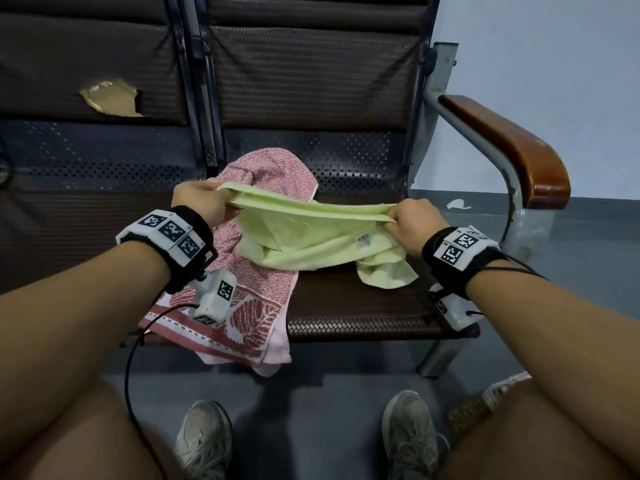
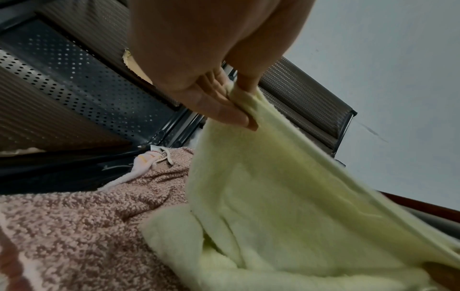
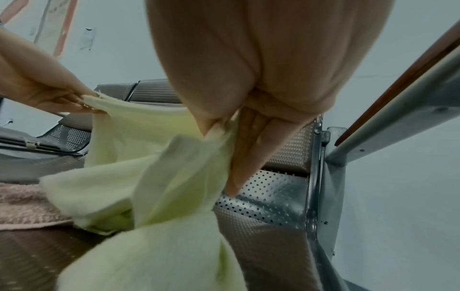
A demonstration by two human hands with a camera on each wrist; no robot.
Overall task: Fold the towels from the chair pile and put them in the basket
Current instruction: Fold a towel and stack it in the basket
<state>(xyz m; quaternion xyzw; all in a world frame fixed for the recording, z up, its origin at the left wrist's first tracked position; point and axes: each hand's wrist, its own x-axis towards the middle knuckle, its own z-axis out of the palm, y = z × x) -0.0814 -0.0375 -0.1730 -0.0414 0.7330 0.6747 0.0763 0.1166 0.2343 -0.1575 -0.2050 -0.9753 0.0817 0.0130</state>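
Observation:
A pale green towel (image 1: 311,233) is stretched between my two hands above the chair seat (image 1: 353,306), and its lower part sags onto the seat. My left hand (image 1: 204,202) pinches the towel's left top corner; in the left wrist view the left hand (image 2: 231,98) has thumb and fingers on the green towel (image 2: 286,206). My right hand (image 1: 412,223) pinches the right top corner, and the right wrist view shows the right hand (image 3: 229,128) holding the green towel (image 3: 149,177). Under it, a pink patterned towel (image 1: 249,292) lies over the seat's left side and hangs off the front edge.
The chair has a brown padded armrest (image 1: 512,147) on the right and a torn seat back (image 1: 110,98) on the neighbouring seat at left. A woven basket's rim (image 1: 485,400) shows on the floor by my right knee. My shoes (image 1: 204,441) stand on the grey floor.

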